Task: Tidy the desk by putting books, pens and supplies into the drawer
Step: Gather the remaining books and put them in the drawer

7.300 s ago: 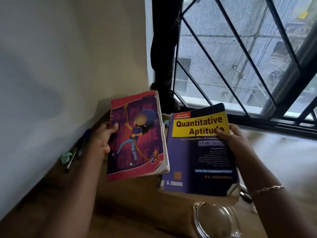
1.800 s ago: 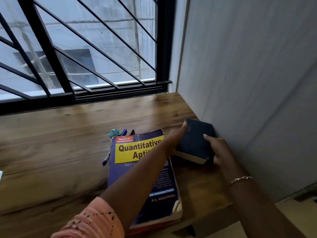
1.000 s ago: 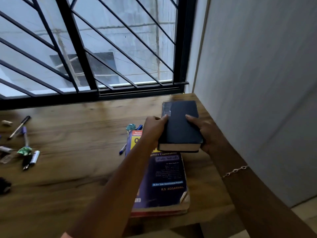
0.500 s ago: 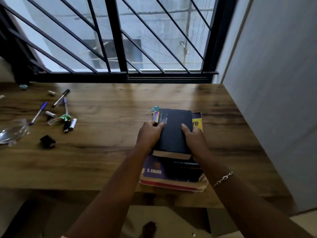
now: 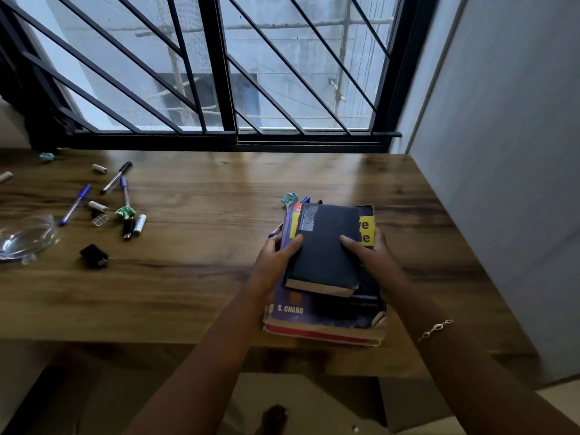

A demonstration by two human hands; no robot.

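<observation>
A small dark book [image 5: 326, 246] lies on top of the purple "Quantitative Aptitude" book [image 5: 320, 315], which rests on a red-edged book [image 5: 317, 335] at the wooden desk's [image 5: 204, 277] front edge. My left hand [image 5: 276, 255] grips the stack's left side, thumb on the dark book. My right hand [image 5: 367, 255] grips the right side, fingers on the dark book. Pens [image 5: 303, 200] poke out behind the stack. Loose pens [image 5: 116, 178] and small supplies [image 5: 130, 221] are scattered at the desk's left. No drawer is in view.
A glass bowl [image 5: 25, 238] sits at the far left, with a small black object [image 5: 94, 255] near it. A barred window [image 5: 219, 73] runs along the desk's back. A grey wall [image 5: 502, 152] borders the right side. Floor shows below the desk's front edge.
The small dark book was taken from the right wall and set onto the purple book. Both hands now hold the stack's sides. The view has pulled back and leftward.
</observation>
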